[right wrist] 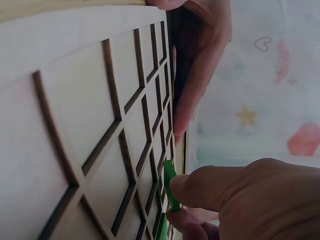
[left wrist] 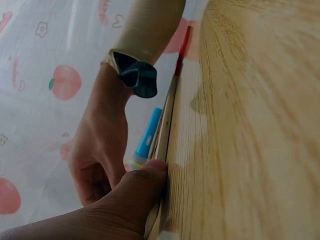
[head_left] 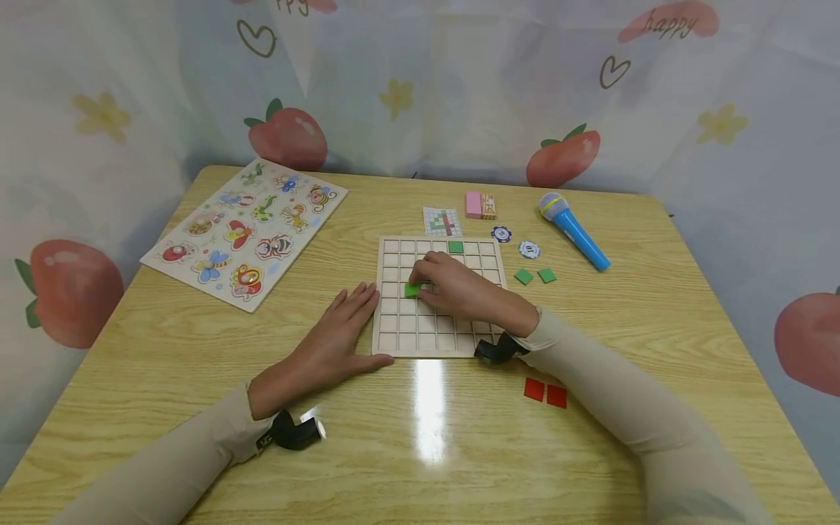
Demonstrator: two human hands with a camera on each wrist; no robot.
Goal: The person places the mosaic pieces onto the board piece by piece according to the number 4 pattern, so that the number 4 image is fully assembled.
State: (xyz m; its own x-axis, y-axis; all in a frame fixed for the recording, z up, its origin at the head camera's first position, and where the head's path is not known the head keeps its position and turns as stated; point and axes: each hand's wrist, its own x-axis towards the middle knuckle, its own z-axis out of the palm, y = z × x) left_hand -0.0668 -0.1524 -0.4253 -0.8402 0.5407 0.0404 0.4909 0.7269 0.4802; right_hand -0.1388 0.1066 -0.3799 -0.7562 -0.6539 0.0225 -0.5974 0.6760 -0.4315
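Observation:
A wooden grid board (head_left: 389, 341) lies mid-table. Over its left-centre cells my right hand (head_left: 462, 288) pinches a green square tile (head_left: 411, 290) between thumb and fingers. In the right wrist view that tile (right wrist: 171, 184) is tilted, with another green tile (right wrist: 161, 228) beside it in the grid. One more green tile (head_left: 456, 247) sits in the board's top row. My left hand (head_left: 331, 339) lies with fingers extended along the board's left edge, its thumb at the front corner. In the left wrist view the left thumb (left wrist: 147, 175) touches the board's edge.
Right of the board lie two loose green tiles (head_left: 547, 275), poker chips (head_left: 529, 249) and a toy microphone (head_left: 574, 230). A pattern card (head_left: 442, 222) and a pink-and-patterned small block (head_left: 481, 205) are behind it. Two red tiles (head_left: 534, 389) lie near the right forearm. An insect puzzle (head_left: 216, 226) occupies the back left.

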